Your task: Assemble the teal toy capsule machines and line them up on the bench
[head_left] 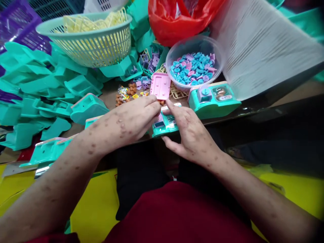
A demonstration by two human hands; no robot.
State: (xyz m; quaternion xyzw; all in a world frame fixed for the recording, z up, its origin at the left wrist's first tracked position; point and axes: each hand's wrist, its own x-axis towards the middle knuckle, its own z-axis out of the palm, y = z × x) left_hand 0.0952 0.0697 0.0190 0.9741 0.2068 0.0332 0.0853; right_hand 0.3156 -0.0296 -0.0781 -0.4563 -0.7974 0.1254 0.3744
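Observation:
A small teal plastic toy casing [165,127] with a clear window lies at the table's near edge. My right hand [189,131] grips it from the right, thumb low at its near side and fingers across its top. Closed and bent, my left hand [138,118] reaches to the toy's left top side; whatever its fingertips pinch is hidden. Just beyond both hands is a pink plastic tray-shaped part [160,86]. A similar assembled teal toy [214,99] stands to the right, with a dial and a windowed compartment.
Teal shells [32,84] are heaped at left below a green basket [88,40] of cream plastic pieces. A clear bowl [219,67] holds blue and pink parts. A red bag [184,23] stands behind it. Small brown figures [131,89] lie near the left hand.

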